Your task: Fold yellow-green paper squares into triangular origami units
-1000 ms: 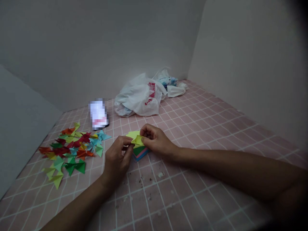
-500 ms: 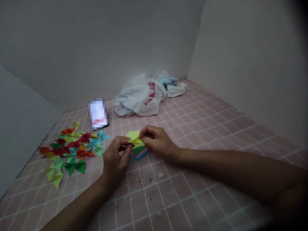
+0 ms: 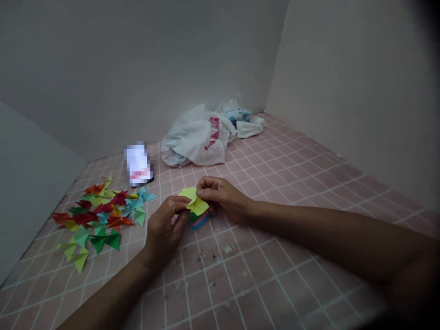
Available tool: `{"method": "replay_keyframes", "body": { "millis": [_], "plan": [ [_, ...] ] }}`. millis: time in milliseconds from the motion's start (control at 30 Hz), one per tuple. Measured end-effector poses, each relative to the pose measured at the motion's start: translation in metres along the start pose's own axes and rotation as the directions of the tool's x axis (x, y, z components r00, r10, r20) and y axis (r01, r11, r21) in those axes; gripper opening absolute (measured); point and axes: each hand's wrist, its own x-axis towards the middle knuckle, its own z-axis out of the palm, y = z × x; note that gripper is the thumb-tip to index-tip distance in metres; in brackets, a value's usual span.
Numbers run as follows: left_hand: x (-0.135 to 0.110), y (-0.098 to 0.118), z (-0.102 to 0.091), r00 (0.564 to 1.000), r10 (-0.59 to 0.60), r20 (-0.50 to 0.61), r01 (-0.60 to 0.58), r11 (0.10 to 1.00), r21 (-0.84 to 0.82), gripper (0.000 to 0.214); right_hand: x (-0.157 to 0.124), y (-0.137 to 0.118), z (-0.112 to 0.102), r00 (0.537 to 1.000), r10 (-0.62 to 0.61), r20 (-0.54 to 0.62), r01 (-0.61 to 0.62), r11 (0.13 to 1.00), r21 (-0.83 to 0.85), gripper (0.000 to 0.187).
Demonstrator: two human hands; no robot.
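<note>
A partly folded piece of yellow origami paper point(image 3: 198, 206) is held up between both hands. My left hand point(image 3: 167, 219) pinches its left side between thumb and fingers. From the right, my right hand point(image 3: 222, 197) grips its upper right edge, fingers curled. Just beneath lies a stack of coloured paper squares point(image 3: 200, 223), with green, pink and blue layers showing at its near corner; the held sheet and the hands hide part of it. To the left of my left hand spreads a loose pile of folded paper figures point(image 3: 99, 214) in red, orange, yellow, green and light blue.
A phone with a lit, blurred screen point(image 3: 138, 163) stands behind the folded figures. White plastic bags point(image 3: 199, 137) lie crumpled near the back wall. The pink checked surface point(image 3: 292, 275) has small worn spots in front of the stack. Walls close in the back and both sides.
The yellow paper has gone from a narrow folded shape to a wider, more opened one, covering more of the stack. My right hand has shifted slightly; the view has moved a little.
</note>
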Motion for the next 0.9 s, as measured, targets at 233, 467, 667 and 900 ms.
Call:
{"method": "replay_keyframes", "body": {
  "millis": [233, 467, 667, 900],
  "plan": [
    [-0.001, -0.0007, 0.0024, 0.984, -0.168, -0.053, 0.162, 0.982, -0.1, 0.017, 0.0007, -0.0011, -0.0019, 0.994, 0.018, 0.11, -0.021, 0.999, 0.027, 0.028],
    [-0.0036, -0.0032, 0.0037, 0.96, -0.274, -0.058, 0.261, 0.951, -0.168, 0.012, 0.001, 0.0031, -0.0015, 0.99, -0.014, 0.144, 0.021, 0.999, -0.043, 0.028],
    [-0.0051, -0.0049, 0.0033, 0.944, -0.327, -0.041, 0.314, 0.93, -0.191, 0.008, 0.0, 0.0028, 0.0015, 0.987, -0.086, 0.134, 0.11, 0.977, -0.182, 0.022],
    [0.0001, -0.0021, 0.0041, 0.879, -0.477, 0.009, 0.457, 0.838, -0.298, 0.003, -0.0041, 0.0028, 0.003, 0.982, -0.128, 0.14, 0.167, 0.935, -0.314, 0.009]
  ]
}}
